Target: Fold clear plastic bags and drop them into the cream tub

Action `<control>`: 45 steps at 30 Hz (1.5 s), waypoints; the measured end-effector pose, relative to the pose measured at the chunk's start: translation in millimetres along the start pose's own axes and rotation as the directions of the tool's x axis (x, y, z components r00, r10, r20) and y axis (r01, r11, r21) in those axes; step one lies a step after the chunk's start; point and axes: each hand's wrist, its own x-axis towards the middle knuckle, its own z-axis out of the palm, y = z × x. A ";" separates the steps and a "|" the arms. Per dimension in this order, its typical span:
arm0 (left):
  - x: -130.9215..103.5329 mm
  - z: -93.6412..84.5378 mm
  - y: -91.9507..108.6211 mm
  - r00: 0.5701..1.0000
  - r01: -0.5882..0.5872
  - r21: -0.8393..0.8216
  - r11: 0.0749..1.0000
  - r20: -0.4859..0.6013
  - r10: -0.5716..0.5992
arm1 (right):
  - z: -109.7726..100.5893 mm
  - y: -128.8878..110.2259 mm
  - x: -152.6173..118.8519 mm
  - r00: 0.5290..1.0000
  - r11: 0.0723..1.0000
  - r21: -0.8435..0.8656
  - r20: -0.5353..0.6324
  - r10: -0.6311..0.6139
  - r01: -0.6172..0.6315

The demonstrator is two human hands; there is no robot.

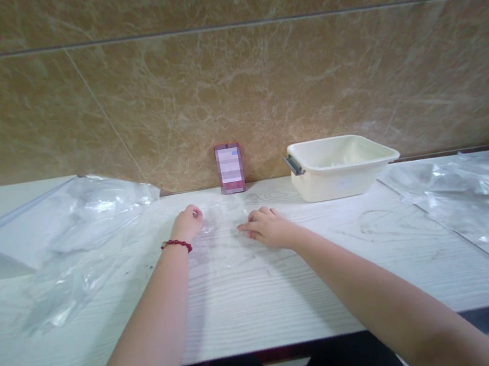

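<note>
A thin clear plastic bag [219, 215] lies on the white wood-grain table [254, 305], its outline hard to make out. My left hand [189, 221], with a red bead bracelet [176, 243] on the wrist, is closed at the bag's left side, fingers curled round an edge of it. On the right side, my right hand [264, 228] rests low over the plastic with its fingers spread and index finger pointing left. Behind the hands a phone [230, 170] stands upright against the wall.
A cream plastic bin [337, 184] with a grey handle sits at the back right. Clear plastic bags lie at the far right [483, 195] and at the left [91, 213], beside a white box [5, 227]. A marbled brown wall [229, 86] rises behind the table.
</note>
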 end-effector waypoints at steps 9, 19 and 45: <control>1.7 4.5 -5.0 0.995 -0.103 -0.417 0.903 -0.035 0.097 | 6.9 -1.1 7.7 0.972 0.995 0.097 -0.235 0.014 0.009; -6.3 9.8 -0.6 0.875 -0.408 -0.521 0.750 0.010 0.483 | 9.3 -19.0 84.3 0.979 0.910 0.406 -0.135 0.150 -0.084; -5.0 5.7 -7.0 0.947 -0.273 -0.487 0.830 0.014 0.320 | 31.5 -6.0 124.8 0.993 0.829 0.559 -0.111 0.046 0.024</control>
